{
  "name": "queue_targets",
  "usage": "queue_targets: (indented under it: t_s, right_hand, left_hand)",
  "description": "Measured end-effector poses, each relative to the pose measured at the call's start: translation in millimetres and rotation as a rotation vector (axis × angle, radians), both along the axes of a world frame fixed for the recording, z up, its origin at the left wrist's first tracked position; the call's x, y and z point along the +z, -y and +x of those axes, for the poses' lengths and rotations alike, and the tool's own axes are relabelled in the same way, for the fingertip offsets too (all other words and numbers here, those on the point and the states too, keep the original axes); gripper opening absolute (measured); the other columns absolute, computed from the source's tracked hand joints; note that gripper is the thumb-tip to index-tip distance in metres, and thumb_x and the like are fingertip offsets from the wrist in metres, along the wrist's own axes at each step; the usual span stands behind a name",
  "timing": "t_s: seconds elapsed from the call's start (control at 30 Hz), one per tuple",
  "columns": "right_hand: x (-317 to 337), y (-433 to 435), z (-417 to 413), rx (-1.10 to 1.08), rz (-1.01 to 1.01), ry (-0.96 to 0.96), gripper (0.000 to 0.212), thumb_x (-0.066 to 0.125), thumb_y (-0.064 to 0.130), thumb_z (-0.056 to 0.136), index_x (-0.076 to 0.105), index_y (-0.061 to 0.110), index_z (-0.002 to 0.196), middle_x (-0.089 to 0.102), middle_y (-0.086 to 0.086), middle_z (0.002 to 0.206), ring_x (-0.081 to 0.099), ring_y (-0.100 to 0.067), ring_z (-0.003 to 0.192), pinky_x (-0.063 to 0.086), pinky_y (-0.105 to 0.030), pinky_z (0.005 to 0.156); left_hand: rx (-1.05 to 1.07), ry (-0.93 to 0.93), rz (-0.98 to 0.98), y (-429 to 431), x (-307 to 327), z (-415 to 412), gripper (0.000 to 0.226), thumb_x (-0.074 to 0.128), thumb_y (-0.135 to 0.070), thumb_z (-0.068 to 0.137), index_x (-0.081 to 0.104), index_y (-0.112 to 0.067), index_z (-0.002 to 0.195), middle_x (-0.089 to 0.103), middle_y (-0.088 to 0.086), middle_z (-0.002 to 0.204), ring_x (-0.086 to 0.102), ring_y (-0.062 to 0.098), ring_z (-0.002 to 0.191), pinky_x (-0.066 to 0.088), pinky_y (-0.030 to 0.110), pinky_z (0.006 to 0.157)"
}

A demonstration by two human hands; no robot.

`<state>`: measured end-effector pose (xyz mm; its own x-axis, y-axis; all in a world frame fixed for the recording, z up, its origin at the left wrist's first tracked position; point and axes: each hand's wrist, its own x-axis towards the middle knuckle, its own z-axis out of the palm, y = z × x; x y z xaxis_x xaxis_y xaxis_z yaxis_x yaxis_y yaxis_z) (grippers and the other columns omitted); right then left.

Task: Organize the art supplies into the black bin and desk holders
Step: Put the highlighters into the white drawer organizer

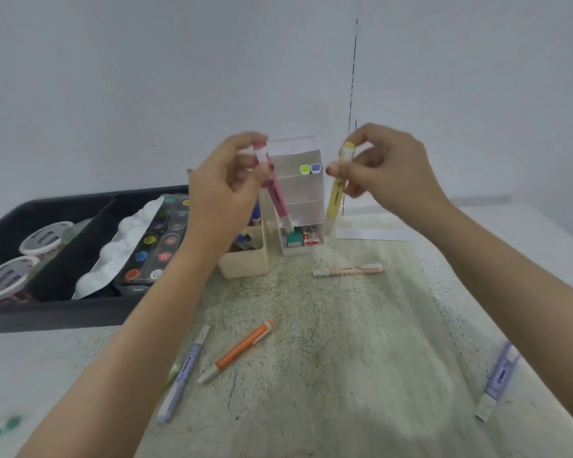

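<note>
Above a stained desk [344, 325], the left hand [225, 180] pinched a pink highlighter [277, 193] and the right hand [384, 170] a yellow highlighter [336, 193] by their upper ends, both near-upright, tips down, flanking the white tiered holder [300, 193] between the fingers, pink overlapping its edge.

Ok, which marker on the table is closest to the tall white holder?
The pale peach marker, lying just in front of the holder; the orange pen and the rest lie nearer you.
</note>
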<state>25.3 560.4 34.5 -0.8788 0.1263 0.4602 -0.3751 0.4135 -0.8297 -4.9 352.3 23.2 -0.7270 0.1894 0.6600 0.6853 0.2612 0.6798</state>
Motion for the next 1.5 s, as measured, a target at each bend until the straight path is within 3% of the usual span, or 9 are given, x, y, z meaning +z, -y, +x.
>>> queue_targets:
  t_s: [0.1, 0.2, 0.37, 0.47, 0.63, 0.87, 1.1, 1.27, 1.5]
  right_hand:
    - [11.9, 9.8, -20.4, 0.021, -0.111, -0.112, 0.025, 0.076, 0.015, 0.078, 0.058, 0.000, 0.087, 0.070, -0.003, 0.063, 0.068, -0.014, 0.056, 0.055, -0.026, 0.058]
    - [12.7, 18.9, -34.1, 0.016, -0.066, -0.256, 0.023, 0.074, 0.014, 0.080, 0.057, 0.000, 0.086, 0.070, -0.003, 0.069, 0.069, -0.014, 0.065, 0.055, -0.028, 0.064]
    - [-7.7, 20.6, -55.5, -0.041, 0.369, -0.420, 0.029, 0.063, 0.037, 0.085, 0.059, 0.008, 0.087, 0.066, -0.002, 0.072, 0.064, -0.020, 0.067, 0.054, -0.039, 0.062]
    - [-24.8, 19.7, -68.4, -0.126, 0.659, -0.560, 0.035, 0.058, 0.047, 0.082, 0.067, 0.013, 0.084, 0.062, 0.000, 0.063, 0.056, -0.018, 0.057, 0.044, -0.029, 0.049]
    - [-39.3, 15.1, -85.3, -0.150, 0.772, -0.672, 0.034, 0.063, 0.047, 0.079, 0.073, 0.015, 0.081, 0.067, 0.002, 0.066, 0.062, -0.021, 0.071, 0.042, -0.027, 0.060]
    - [-41.4, 18.5, -91.6, -0.168, 0.787, -0.599, 0.036, 0.064, 0.047, 0.076, 0.071, 0.012, 0.072, 0.065, -0.001, 0.067, 0.059, -0.027, 0.074, 0.040, -0.032, 0.066]
    - [-46.5, 24.7, -90.8, -0.264, 0.782, -0.413, 0.024, 0.075, 0.041, 0.069, 0.075, 0.020, 0.079, 0.059, -0.012, 0.115, 0.054, -0.034, 0.106, 0.036, -0.039, 0.082]
    - [-51.3, 20.6, -85.2, -0.185, 0.763, -0.333, 0.028, 0.070, 0.040, 0.075, 0.073, 0.019, 0.094, 0.059, -0.011, 0.120, 0.051, -0.034, 0.113, 0.035, -0.042, 0.091]
    - [-50.7, 16.8, -86.0, -0.153, 0.770, -0.296, 0.031, 0.064, 0.039, 0.080, 0.072, 0.017, 0.100, 0.057, -0.010, 0.123, 0.047, -0.030, 0.117, 0.037, -0.036, 0.095]
  left_hand:
    - [0.063, -0.091, 0.121, -3.7, 11.9, -23.8, 0.022, 0.061, -0.007, 0.088, 0.059, -0.013, 0.110, 0.067, 0.006, 0.094, 0.068, 0.017, 0.083, 0.057, 0.041, 0.069]
    - [0.103, -0.159, 0.175, -7.9, 14.5, -38.9, 0.021, 0.062, -0.007, 0.087, 0.061, -0.010, 0.108, 0.064, -0.004, 0.094, 0.067, 0.014, 0.083, 0.055, 0.030, 0.072]
    - [0.135, -0.257, 0.098, -9.9, 6.0, -46.1, 0.022, 0.061, -0.004, 0.088, 0.061, -0.011, 0.109, 0.061, -0.011, 0.092, 0.064, 0.001, 0.081, 0.051, 0.019, 0.076]
    - [0.152, -0.284, 0.063, -10.0, -0.4, -49.3, 0.021, 0.062, -0.005, 0.088, 0.062, -0.007, 0.109, 0.063, -0.007, 0.091, 0.064, 0.001, 0.083, 0.052, 0.018, 0.077]
    - [0.156, -0.312, 0.028, -10.5, -5.7, -53.8, 0.021, 0.063, -0.005, 0.087, 0.064, -0.006, 0.108, 0.062, -0.013, 0.090, 0.062, -0.004, 0.083, 0.051, 0.015, 0.077]
    - [0.129, -0.337, -0.026, -11.3, -10.4, -59.4, 0.019, 0.064, -0.005, 0.086, 0.065, -0.005, 0.105, 0.061, -0.015, 0.088, 0.060, -0.009, 0.081, 0.050, 0.014, 0.077]
    - [0.084, -0.270, -0.072, -13.0, -17.1, -58.8, 0.025, 0.066, -0.001, 0.083, 0.066, -0.010, 0.106, 0.060, -0.018, 0.088, 0.061, -0.011, 0.079, 0.048, 0.009, 0.077]
    - [0.097, -0.237, -0.129, -12.9, -29.6, -63.2, 0.020, 0.069, -0.010, 0.083, 0.071, -0.015, 0.102, 0.066, -0.014, 0.091, 0.065, 0.009, 0.081, 0.053, 0.027, 0.076]
    - [0.184, -0.306, -0.235, -16.2, -41.5, -79.9, 0.015, 0.071, -0.016, 0.078, 0.072, -0.016, 0.093, 0.066, -0.011, 0.090, 0.057, 0.011, 0.108, 0.031, 0.035, 0.103]
